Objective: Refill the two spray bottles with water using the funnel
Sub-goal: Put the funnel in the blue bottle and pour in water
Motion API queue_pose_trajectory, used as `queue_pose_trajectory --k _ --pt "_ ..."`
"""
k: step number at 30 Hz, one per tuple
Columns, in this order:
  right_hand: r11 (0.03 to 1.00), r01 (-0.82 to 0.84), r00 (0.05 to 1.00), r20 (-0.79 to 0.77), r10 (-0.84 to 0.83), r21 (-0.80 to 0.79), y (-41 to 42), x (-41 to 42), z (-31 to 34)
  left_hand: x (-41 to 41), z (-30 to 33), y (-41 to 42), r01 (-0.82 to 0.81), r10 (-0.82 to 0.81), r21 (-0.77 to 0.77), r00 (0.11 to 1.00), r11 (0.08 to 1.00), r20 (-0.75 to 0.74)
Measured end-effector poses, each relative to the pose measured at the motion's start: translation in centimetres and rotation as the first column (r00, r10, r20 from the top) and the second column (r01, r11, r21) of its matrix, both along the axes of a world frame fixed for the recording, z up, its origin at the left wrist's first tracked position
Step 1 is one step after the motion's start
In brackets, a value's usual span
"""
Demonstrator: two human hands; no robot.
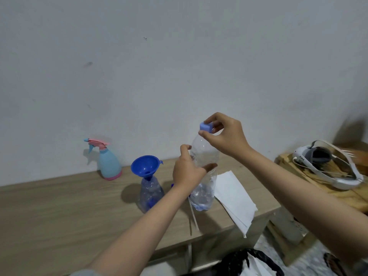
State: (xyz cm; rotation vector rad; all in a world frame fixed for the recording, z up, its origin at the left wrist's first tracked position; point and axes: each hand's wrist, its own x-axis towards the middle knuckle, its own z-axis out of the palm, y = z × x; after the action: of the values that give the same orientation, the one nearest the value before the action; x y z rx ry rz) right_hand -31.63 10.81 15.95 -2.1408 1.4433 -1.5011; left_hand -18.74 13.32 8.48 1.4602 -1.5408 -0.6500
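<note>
The left hand (187, 168) is gripping the water bottle (203, 176) above the bench's (59, 206) right edge while the right hand (223, 134) is pinching its cap (206, 127). Keep it upright, near the funnel (146, 166) sitting in 1 clear spray bottle (150, 194).

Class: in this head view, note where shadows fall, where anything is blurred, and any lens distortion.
Head view: the funnel and clear spray bottle cast a shadow leftward on the table; the headset at right is smeared; the table edge bows, as wide-angle lenses do.
</note>
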Motion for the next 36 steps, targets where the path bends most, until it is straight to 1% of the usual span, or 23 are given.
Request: queue_pose_trajectory --k 6,11,13,15,19,20,22,24,26,28,30,36 --pt "0.999 0.008 0.998 -0.059 -0.01 -0.031 -0.1 0.7 0.4 0.6 -0.2 0.5 0.022 -0.021 -0.017 1.0 1.0 0.02" --pt "0.997 -0.07 0.997 0.041 0.069 0.022 -0.5 0.2 0.2 0.7 -0.4 0.8 0.028 -0.029 -0.045 1.0 0.999 -0.005" --pt "0.989 -0.132 0.99 0.066 0.128 0.061 -0.7 -0.1 0.3 0.8 -0.5 0.8 0.041 -0.042 -0.036 0.999 0.999 -0.021" --pt "0.968 -0.211 0.976 0.086 0.2 0.138 -0.9 -0.5 0.7 1.0 -0.5 0.8 0.053 -0.054 -0.026 0.998 0.998 -0.034" --pt "0.894 -0.344 0.938 0.056 0.343 0.285 -1.3 -1.1 2.2 1.3 -0.6 0.8 0.067 -0.068 -0.023 0.997 0.997 -0.044" --pt "0.885 -0.345 0.935 0.034 0.352 0.313 -1.4 -1.1 2.6 1.4 -0.6 0.8 0.065 -0.066 -0.023 0.997 0.998 -0.039" --pt "0.898 -0.287 0.943 -0.068 0.326 0.333 -1.7 -0.9 3.3 1.5 -0.5 0.6 0.06 -0.06 -0.024 0.998 0.998 -0.019" --pt "0.941 -0.162 0.948 -0.218 0.232 0.298 -1.7 -0.4 3.9 1.4 -0.6 0.5 0.054 -0.054 -0.018 0.998 0.998 0.01" --pt "0.969 -0.065 0.946 -0.294 0.136 0.238 -1.5 0.1 4.4 1.2 -0.7 0.4 0.04 -0.039 -0.015 0.999 0.999 0.034" --pt "0.975 -0.057 0.948 -0.294 0.121 0.215 -1.5 0.2 4.5 1.1 -0.9 0.4 0.03 -0.029 -0.017 0.999 0.999 0.041" --pt "0.972 -0.083 0.943 -0.299 0.148 0.22 -1.5 0.2 4.5 1.1 -1.0 0.2 0.033 -0.033 -0.019 0.999 0.999 0.038" --pt "0.931 -0.137 0.912 -0.325 0.251 0.337 -1.9 -0.4 5.6 1.3 -1.1 0.2 0.055 -0.054 -0.02 0.998 0.998 0.028"
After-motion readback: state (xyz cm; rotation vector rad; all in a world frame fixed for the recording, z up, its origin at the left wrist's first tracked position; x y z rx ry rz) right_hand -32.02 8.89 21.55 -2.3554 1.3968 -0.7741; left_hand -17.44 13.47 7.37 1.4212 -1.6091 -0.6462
